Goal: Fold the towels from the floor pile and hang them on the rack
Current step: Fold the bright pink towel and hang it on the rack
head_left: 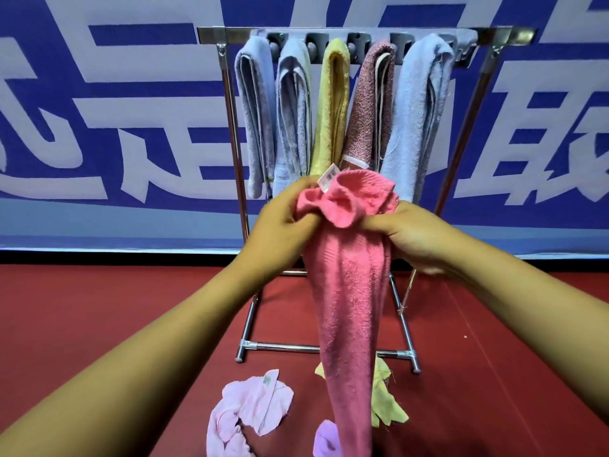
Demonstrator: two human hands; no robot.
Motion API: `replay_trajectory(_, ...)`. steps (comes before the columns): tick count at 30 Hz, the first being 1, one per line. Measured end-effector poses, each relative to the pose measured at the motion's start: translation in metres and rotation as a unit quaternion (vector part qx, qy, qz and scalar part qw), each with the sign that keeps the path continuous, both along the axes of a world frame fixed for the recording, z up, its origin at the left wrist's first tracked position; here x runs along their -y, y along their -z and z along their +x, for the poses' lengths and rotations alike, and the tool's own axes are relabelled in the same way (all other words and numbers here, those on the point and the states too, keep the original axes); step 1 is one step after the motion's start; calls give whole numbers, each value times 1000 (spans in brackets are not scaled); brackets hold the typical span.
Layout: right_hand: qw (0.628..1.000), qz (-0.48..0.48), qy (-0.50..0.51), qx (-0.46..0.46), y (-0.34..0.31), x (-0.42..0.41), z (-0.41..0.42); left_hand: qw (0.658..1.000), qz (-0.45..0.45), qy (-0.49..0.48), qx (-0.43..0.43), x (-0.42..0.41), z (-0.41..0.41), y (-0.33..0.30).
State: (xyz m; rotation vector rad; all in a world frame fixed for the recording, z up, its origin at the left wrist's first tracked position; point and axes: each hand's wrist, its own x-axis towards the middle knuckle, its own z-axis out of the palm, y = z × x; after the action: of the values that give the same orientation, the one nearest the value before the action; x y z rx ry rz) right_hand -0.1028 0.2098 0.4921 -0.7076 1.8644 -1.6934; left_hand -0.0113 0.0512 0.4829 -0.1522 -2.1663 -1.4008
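Both hands hold the pink towel by its bunched top edge, close together at chest height in front of the rack. The left hand has its fingers curled round a gathered fold on the left of the bunch; the right hand pinches and grips the fold on the right. Between them the top of the towel is crumpled, with a white tag sticking up just beside the left hand.

From that grip the towel hangs straight down, so its long axis runs vertical, from the hands toward the floor. Its lower end narrows to a rope-like twist and passes out of view at the bottom, so I cannot tell whether it touches the floor. The cloth is not yet spread, and no fold is made.

The rack stands just beyond the hands, farther away and higher, with five folded towels already draped over its top bar. By my judgement the next move is to part the hands sideways along the top edge, so the towel opens flat. Both hands are equally near it.

Three loose cloths remain on the near floor: pale pink, yellow, lilac.
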Motion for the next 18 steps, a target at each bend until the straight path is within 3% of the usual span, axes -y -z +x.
replay_trajectory(8,998,-52,-26,19,1,-7,0,988,149,20,25,0,-3,-5)
replay_trajectory(14,990,-123,61,-15,-4,-10,-2,985,170,11,14,4,-4,-8)
replay_trajectory(18,990,-114,84,-28,-7,-11,-2,988,155,17,14,3,-5,-9)
